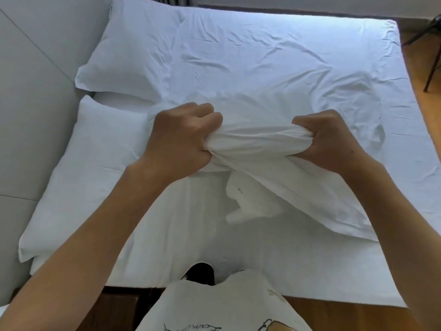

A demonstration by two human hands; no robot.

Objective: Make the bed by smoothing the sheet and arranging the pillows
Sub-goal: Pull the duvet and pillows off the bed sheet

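Closest to me, at the bottom edge, hangs the front of my white shirt [214, 306], its dark print cut off by the frame, with something black [200, 273] just above it that I cannot identify. To the left, a pale padded headboard [28, 103] runs up the side, and two white pillows lie against it: the near pillow [78, 182] is partly hidden under my left forearm, the far pillow [128, 53] sits in the corner. My left hand [183, 139] is clenched on a bunched fold of the white sheet [274, 63], fingertips buried in cloth. The gathered fabric stretches taut across to my right hand [331, 142], likewise fisted around it. Below, a loose flap hangs over the mattress. Farther right, creased sheet covers the bed to the wooden floor [427, 111], where dark chair legs [429, 48] are cut off.
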